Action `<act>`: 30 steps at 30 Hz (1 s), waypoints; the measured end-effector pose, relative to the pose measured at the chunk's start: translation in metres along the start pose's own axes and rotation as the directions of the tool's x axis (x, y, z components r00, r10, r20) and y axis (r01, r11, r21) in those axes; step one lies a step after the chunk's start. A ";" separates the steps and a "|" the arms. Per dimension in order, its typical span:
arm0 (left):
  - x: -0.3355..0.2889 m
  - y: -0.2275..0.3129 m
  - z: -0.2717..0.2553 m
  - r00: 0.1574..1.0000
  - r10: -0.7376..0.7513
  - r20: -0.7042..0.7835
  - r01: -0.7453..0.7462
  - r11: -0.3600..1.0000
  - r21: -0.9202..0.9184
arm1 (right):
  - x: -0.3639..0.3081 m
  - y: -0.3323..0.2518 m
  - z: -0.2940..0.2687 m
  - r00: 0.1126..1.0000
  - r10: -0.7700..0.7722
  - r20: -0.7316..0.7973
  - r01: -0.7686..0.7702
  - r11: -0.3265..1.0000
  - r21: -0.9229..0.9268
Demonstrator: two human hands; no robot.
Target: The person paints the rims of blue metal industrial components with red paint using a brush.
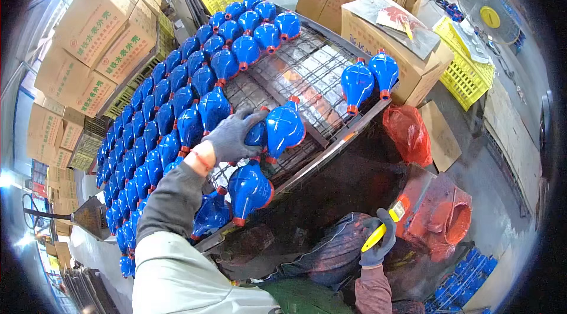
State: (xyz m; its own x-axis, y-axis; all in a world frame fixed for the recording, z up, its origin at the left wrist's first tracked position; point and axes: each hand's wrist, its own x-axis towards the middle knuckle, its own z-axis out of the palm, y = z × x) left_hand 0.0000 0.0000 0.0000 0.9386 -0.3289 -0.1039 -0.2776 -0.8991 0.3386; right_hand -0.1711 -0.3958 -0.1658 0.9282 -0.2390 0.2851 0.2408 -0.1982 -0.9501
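Observation:
My left hand (236,137), in a grey glove, reaches over a wire-mesh rack (331,72). Its fingers and thumb close round a glossy blue metal casting (256,135) with red ends, partly hidden by the glove. Touching or very near it is another blue casting (284,128). Closer to me lie two more, one of them a blue casting (250,187) by the rack's edge. Low on the right, my right hand (384,237), also gloved, grips a paintbrush (373,238) by its yellow handle; the bristle end is reddish and points up.
Rows of blue castings (177,101) cover the rack's left side; two stand at its right corner. Beside my right hand is a red-stained bucket (437,213), with a red plastic bag (407,134) beyond. Cardboard boxes (94,19), a yellow crate (466,66) and a fan (489,16) stand around.

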 end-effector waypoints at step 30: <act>0.146 -0.019 -0.007 0.916 -0.244 -0.317 0.365 0.833 0.416 | 0.012 -0.020 0.001 0.968 -0.246 -0.042 0.230 0.944 -0.238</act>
State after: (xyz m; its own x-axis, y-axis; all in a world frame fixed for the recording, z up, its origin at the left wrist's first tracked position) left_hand 0.1437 -0.0286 -0.0155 0.9929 0.0094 0.1190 0.0267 -0.9891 -0.1446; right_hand -0.1642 -0.3936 -0.1434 0.8278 -0.2222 0.5152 0.3729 -0.4684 -0.8010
